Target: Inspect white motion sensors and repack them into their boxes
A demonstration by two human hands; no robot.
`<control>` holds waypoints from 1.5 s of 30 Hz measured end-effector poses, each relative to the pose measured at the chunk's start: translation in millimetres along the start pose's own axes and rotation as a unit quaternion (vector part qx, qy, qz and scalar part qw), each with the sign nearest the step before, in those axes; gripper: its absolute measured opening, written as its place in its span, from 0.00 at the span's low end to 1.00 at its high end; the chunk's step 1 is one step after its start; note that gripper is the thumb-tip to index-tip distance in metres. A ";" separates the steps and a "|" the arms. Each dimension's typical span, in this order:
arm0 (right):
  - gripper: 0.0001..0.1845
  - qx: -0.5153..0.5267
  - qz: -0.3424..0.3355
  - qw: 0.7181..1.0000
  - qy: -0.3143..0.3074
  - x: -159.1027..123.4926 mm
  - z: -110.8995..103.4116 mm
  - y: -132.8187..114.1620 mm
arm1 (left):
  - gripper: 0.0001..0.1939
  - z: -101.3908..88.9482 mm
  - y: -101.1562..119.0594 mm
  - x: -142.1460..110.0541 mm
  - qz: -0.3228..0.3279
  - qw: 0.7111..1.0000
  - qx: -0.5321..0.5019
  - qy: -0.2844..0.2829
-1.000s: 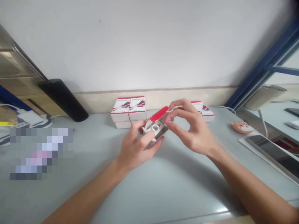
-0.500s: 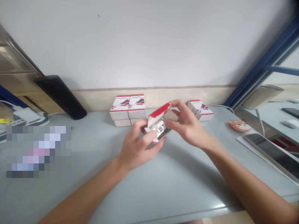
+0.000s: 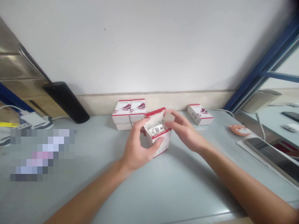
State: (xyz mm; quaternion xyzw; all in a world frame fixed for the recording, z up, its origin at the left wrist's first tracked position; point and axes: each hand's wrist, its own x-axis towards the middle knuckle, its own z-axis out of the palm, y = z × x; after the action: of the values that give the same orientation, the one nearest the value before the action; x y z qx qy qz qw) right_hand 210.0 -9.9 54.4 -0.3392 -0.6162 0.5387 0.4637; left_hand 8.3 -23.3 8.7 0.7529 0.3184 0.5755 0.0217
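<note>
A small white and red cardboard box (image 3: 164, 142) with "DETECTOR" printed on it stands upright in front of me, its red-edged lid (image 3: 156, 112) raised. Inside its mouth sits a white plastic device (image 3: 157, 129), only its upper part showing. My left hand (image 3: 137, 149) is wrapped round the box's left side, thumb across the front face. At the right rim, the thumb and fingers of my right hand (image 3: 188, 132) close on the box's pale side flap (image 3: 169, 117). Some of those fingertips are hidden behind the flap.
Several similar boxes (image 3: 122, 115) are stacked against the wall, another box (image 3: 200, 114) to the right. A black cylinder (image 3: 66, 101) leans at left near a power strip (image 3: 35, 123). At right lie an orange animal-face object (image 3: 240, 130) and a phone (image 3: 271, 155).
The box has gone from tilted in my hands to upright, lower and nearer the table. My left thumb has moved from its opening to its front face. The view has shifted slightly.
</note>
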 end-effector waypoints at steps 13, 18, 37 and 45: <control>0.17 0.027 0.008 1.000 0.006 -3.0 4.5 -2.3 | 0.43 -0.8 -0.7 -2.8 0.016 0.998 -0.028 -0.059; 0.20 -0.053 -0.019 0.998 0.039 -4.2 5.4 1.9 | 0.42 3.9 -8.4 -9.0 0.015 0.998 -0.056 -0.020; 0.15 0.195 0.005 0.979 -0.067 1.9 2.6 1.1 | 0.21 -9.7 2.2 4.5 -0.064 0.988 -0.045 -0.130; 0.20 0.136 0.031 0.988 -0.067 0.0 4.2 3.4 | 0.22 -10.9 3.4 6.6 -0.122 0.974 -0.099 -0.165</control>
State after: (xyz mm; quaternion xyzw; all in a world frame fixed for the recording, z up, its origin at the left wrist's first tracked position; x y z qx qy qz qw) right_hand 205.8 -10.7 51.1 -0.2552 -0.5561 0.6533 0.4460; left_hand 1.1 -26.3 19.4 0.7871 0.3415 0.4649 0.2183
